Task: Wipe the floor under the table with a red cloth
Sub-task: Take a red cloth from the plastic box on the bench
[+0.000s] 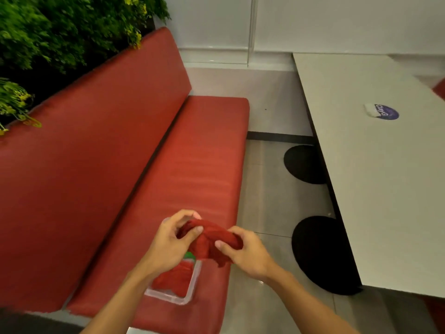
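Red cloth: bunched, held up between both hands above the red bench seat, pinched at either end. Left hand: fingers curled shut on the cloth's left end. Right hand: fingers closed on its right end, loose edge hanging below. Clear plastic tray: on the seat beneath, red material inside, partly hidden by the left wrist. Floor: grey tile. Table: right, two black round bases partly hidden under it.

red bench seat bearing a clear plastic tray, grey table with a round sticker
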{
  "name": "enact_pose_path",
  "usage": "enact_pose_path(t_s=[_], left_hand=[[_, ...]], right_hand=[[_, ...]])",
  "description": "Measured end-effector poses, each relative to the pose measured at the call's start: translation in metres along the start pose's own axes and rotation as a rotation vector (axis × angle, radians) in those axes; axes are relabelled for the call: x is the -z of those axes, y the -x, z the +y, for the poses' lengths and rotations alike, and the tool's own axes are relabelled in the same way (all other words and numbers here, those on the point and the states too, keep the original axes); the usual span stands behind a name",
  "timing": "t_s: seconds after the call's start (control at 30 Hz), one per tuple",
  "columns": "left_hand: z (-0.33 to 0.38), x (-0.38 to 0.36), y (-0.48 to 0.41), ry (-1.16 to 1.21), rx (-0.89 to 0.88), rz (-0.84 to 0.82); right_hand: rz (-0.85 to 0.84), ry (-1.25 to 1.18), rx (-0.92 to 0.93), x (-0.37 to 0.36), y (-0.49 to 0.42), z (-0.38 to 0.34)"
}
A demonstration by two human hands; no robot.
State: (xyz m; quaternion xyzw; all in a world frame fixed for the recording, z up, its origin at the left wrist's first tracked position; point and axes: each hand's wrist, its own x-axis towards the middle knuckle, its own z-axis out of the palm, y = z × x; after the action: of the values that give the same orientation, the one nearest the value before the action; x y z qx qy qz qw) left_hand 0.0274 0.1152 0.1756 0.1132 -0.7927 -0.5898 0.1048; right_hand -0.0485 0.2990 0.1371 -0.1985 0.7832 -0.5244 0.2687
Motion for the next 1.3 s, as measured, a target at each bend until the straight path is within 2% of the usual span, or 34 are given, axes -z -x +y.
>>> enact_pose_path(t_s=[0.1, 0.27, 0.33, 0.47, 0.53, 0.6, 0.67, 0.77, 0.83, 0.97, 1.13, 1.23, 1.3], left_hand=[[0.011, -0.020, 0.009, 0.137, 0.078, 0.011], [0.014, -0.071, 0.022, 0.345, 0.190, 0.017], [0.012, -0.095, 0.026, 0.369, 0.215, 0.063], [-0.020, -0.142, 0.027, 0.173, 0.186, 0.191], [-0.042, -0.164, 0.026, 0.014, 0.150, 0.206], [-0.064, -0.185, 0.025, -0.117, 0.087, 0.214], [-0.090, -0.212, 0.023, -0.190, 0.043, 0.201], [-0.151, -0.257, 0.018, -0.213, 0.086, 0.068], [-0.198, -0.286, 0.019, -0.135, 0.178, -0.016], [-0.272, -0.318, 0.012, 0.283, 0.432, -0.098], [-0.375, -0.329, 0.009, 0.671, 0.436, -0.202], [-0.449, -0.334, 0.002, 0.743, 0.461, -0.130], [-0.497, -0.340, -0.002, 0.690, 0.455, -0.130]], right_hand=[[0.061, -0.187, -0.045, 0.020, 0.031, -0.001], [0.179, -0.791, -0.184, 0.047, 0.066, 0.010], [0.255, -0.906, -0.234, 0.048, 0.070, 0.019], [0.413, -0.624, -0.212, 0.053, 0.060, 0.058], [0.449, -0.456, -0.174, 0.056, 0.050, 0.085], [0.483, -0.393, -0.152, 0.056, 0.038, 0.111], [0.487, -0.341, -0.148, 0.051, 0.023, 0.147], [0.430, -0.333, -0.185, 0.036, 0.000, 0.215], [0.368, -0.367, -0.212, 0.024, -0.009, 0.263], [0.199, -0.397, -0.265, 0.011, -0.022, 0.334], [0.056, -0.310, -0.231, -0.008, -0.056, 0.426], [0.029, -0.286, -0.197, -0.029, -0.082, 0.487], [0.056, -0.244, -0.198, -0.043, -0.100, 0.528]])
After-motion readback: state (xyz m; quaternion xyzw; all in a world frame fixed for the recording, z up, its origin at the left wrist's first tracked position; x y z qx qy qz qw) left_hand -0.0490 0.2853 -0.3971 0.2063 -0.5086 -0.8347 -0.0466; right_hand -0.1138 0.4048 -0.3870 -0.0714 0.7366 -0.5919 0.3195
